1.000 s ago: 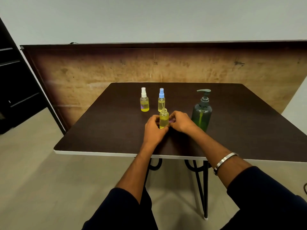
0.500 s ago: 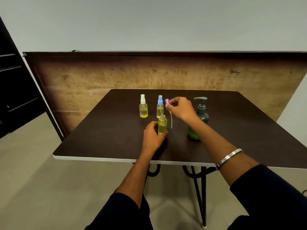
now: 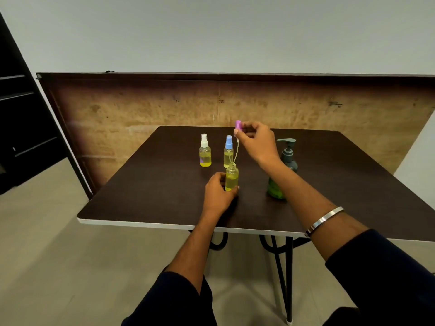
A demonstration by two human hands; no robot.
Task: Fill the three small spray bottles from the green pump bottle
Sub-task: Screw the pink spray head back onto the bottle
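Note:
My left hand (image 3: pixel 217 192) grips a small uncapped spray bottle (image 3: pixel 231 177) of yellow liquid, upright on the dark table (image 3: pixel 150 189). My right hand (image 3: pixel 257 142) holds the pink spray cap (image 3: pixel 238 125) above it, its thin tube hanging down towards the bottle's open neck. Behind stand a white-capped spray bottle (image 3: pixel 205 151) and a blue-capped spray bottle (image 3: pixel 228 150), both holding yellow liquid. The green pump bottle (image 3: pixel 283 168) stands to the right, partly hidden by my right forearm.
A brown board (image 3: pixel 141 109) leans against the wall behind the table. A dark shelf unit (image 3: pixel 18 109) stands at the left. The table's white front edge (image 3: pixel 141 224) runs just below my left wrist.
My right hand has lifted the pink cap off the near bottle and raised it, drawing the tube upward. The left hand stays on the bottle.

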